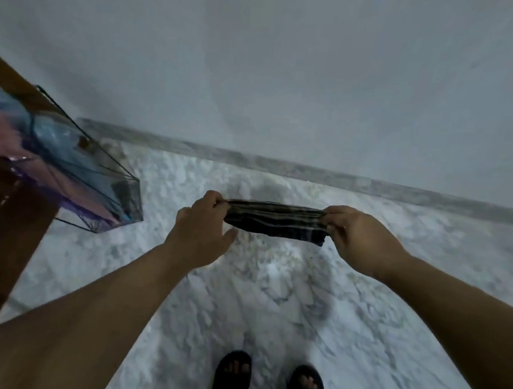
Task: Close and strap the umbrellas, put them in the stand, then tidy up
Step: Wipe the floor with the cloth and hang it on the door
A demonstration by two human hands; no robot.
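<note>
Our left hand (pixel 202 225) and right hand (pixel 356 235) pinch the ends of a dark striped fabric sleeve (pixel 274 221), seemingly light, limp, best gripped at its edges.

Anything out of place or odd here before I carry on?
One thing: the clear umbrella at left is open, tilted against the wooden furniture with its rim over the floor, not strapped. The left hand and right hand pinch a dark striped cloth; nothing spilled.
</note>
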